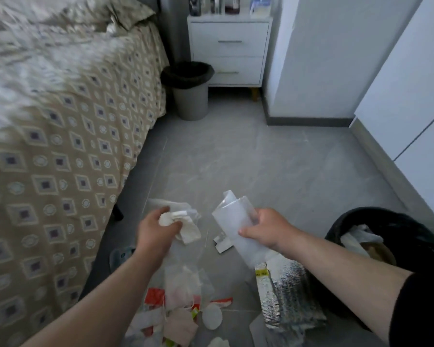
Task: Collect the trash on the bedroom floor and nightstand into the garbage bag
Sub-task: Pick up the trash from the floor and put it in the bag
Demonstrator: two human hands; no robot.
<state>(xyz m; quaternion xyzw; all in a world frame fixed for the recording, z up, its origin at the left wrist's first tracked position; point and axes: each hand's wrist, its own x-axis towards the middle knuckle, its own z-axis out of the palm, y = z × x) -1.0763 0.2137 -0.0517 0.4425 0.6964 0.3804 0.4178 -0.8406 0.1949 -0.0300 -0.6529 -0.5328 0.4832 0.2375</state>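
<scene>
My left hand [158, 234] grips a crumpled cream tissue wad [183, 227] just above the floor beside the bed. My right hand [268, 231] holds a clear plastic sheet [232, 221] rolled into a loose tube. A black garbage bag [406, 236] stands open at the right with paper and tissue inside. On the floor below my hands lies a litter pile [183, 314] of tissues, red and white wrappers and a round cotton pad. A silver foil pouch [286, 294] lies beside the bag. A small white scrap [222, 244] lies between my hands.
The patterned bed [60, 151] fills the left side. A grey bin with a black liner [189, 91] stands by the white nightstand [229, 48], which carries several items on top. White wardrobe doors [411, 96] line the right. Grey tile floor [261, 159] stretches ahead.
</scene>
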